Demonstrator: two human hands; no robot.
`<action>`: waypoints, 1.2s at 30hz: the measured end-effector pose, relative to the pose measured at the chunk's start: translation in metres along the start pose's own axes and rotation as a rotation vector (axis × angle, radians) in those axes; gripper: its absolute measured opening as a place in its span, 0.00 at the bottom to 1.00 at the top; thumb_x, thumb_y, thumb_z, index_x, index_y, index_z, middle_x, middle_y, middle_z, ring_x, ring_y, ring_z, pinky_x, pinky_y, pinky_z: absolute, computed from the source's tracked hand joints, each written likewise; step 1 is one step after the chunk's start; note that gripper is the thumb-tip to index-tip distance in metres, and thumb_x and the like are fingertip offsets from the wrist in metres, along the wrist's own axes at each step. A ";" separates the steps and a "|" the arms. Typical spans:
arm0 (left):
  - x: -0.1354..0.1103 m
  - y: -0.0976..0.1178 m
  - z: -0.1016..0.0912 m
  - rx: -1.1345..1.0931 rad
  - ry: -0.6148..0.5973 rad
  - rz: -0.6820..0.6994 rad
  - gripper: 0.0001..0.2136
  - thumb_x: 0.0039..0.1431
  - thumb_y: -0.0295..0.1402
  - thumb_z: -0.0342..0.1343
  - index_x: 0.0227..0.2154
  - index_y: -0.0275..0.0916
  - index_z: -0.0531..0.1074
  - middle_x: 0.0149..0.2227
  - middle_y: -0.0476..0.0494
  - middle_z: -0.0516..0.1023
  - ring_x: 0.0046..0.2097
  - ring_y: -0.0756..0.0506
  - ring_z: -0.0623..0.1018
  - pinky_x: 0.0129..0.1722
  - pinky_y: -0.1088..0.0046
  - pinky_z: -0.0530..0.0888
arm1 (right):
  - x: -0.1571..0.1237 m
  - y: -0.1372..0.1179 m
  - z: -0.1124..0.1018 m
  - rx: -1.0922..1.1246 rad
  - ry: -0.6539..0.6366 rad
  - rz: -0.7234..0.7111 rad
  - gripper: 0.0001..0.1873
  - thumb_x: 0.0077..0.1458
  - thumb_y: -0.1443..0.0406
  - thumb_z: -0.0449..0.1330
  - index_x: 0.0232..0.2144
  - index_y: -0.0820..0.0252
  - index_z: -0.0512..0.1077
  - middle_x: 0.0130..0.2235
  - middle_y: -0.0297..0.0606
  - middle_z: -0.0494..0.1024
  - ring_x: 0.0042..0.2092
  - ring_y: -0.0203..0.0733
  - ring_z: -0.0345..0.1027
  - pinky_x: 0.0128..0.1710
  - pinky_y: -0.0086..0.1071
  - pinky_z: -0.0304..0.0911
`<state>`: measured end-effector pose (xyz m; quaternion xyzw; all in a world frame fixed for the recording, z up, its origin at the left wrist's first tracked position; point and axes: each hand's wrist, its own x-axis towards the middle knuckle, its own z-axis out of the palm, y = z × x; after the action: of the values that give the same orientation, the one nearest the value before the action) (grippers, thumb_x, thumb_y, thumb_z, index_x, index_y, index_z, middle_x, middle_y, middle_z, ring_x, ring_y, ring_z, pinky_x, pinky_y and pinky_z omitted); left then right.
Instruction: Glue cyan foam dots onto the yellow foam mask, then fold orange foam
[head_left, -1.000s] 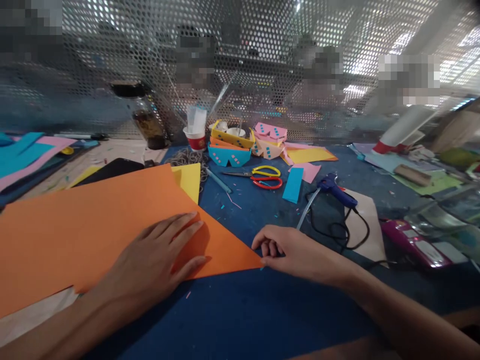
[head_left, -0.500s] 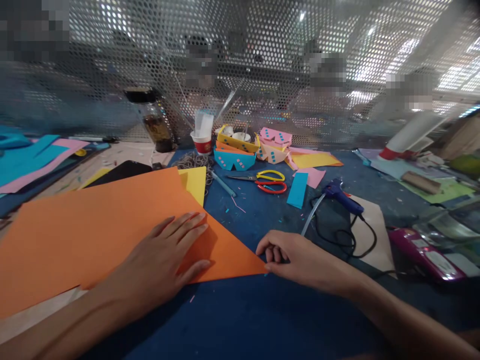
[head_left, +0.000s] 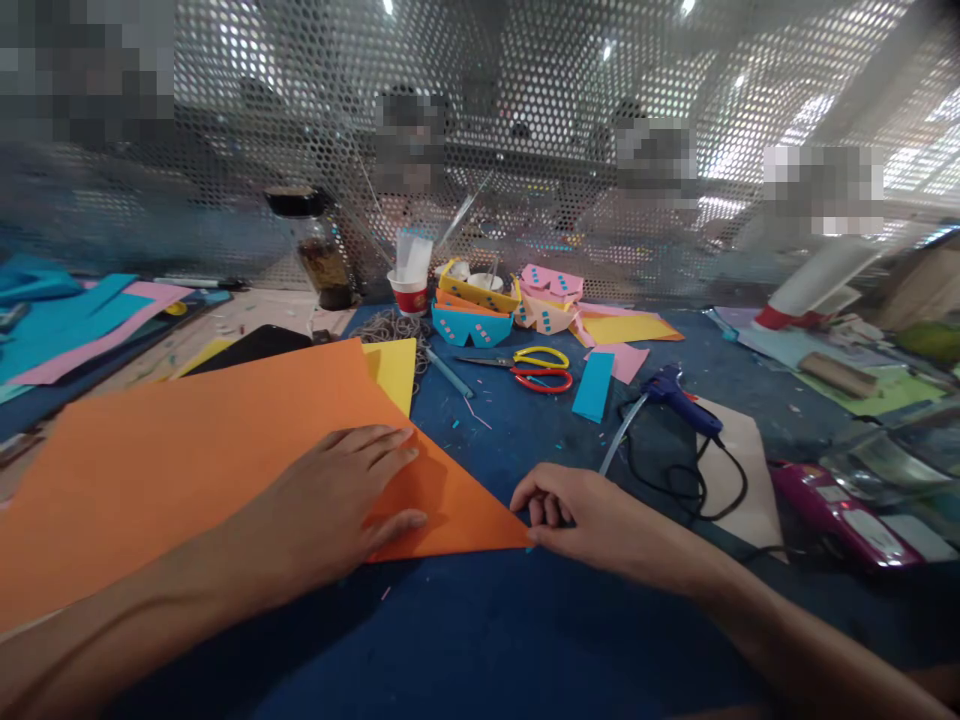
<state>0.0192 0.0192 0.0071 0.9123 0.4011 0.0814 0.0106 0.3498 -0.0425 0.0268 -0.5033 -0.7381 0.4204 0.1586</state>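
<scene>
- Orange paper sheet [head_left: 202,430], head view: spread across the left and centre of the blue tabletop [head_left: 465,640], tapering to a point at its right end; a yellow sheet [head_left: 401,372] shows from behind its far edge.
- Left hand [head_left: 349,495]: palm down on the orange paper sheet, fingers extended and loosely parted, grasping nothing.
- Right hand [head_left: 577,512]: at the sheet's pointed tip, fingers curled inward, thumb beside the tip; whether they pinch the paper I cannot tell.
- Beyond the hands: scissors [head_left: 544,380] with one yellow and one red handle, a blue paper strip [head_left: 593,388] overlapping pink paper [head_left: 628,363].
- Right of the strip: a blue glue gun [head_left: 681,400] with a black cord.
</scene>
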 end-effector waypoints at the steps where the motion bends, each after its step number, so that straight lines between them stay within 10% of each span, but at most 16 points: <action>1: 0.003 0.003 -0.002 0.006 0.001 0.004 0.29 0.67 0.59 0.53 0.62 0.49 0.76 0.63 0.38 0.80 0.63 0.32 0.77 0.63 0.50 0.70 | 0.000 0.001 0.000 -0.001 0.004 -0.003 0.14 0.58 0.72 0.61 0.46 0.57 0.77 0.37 0.31 0.77 0.36 0.34 0.70 0.36 0.28 0.64; 24: -0.005 0.026 0.009 -0.002 0.009 -0.097 0.41 0.63 0.67 0.50 0.63 0.36 0.72 0.70 0.26 0.69 0.66 0.24 0.71 0.63 0.41 0.67 | 0.003 0.002 -0.002 -0.009 -0.006 -0.051 0.13 0.57 0.73 0.63 0.46 0.61 0.77 0.35 0.32 0.77 0.34 0.34 0.69 0.35 0.28 0.63; 36: -0.005 0.028 0.008 0.020 0.010 -0.076 0.37 0.64 0.65 0.51 0.62 0.39 0.71 0.65 0.26 0.73 0.64 0.23 0.71 0.61 0.40 0.68 | -0.008 -0.014 -0.006 -0.414 -0.124 -0.285 0.29 0.70 0.73 0.53 0.66 0.47 0.71 0.46 0.38 0.73 0.49 0.41 0.69 0.51 0.35 0.65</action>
<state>0.0381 -0.0032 0.0011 0.8960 0.4365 0.0817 0.0027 0.3487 -0.0486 0.0432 -0.3890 -0.8803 0.2639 0.0641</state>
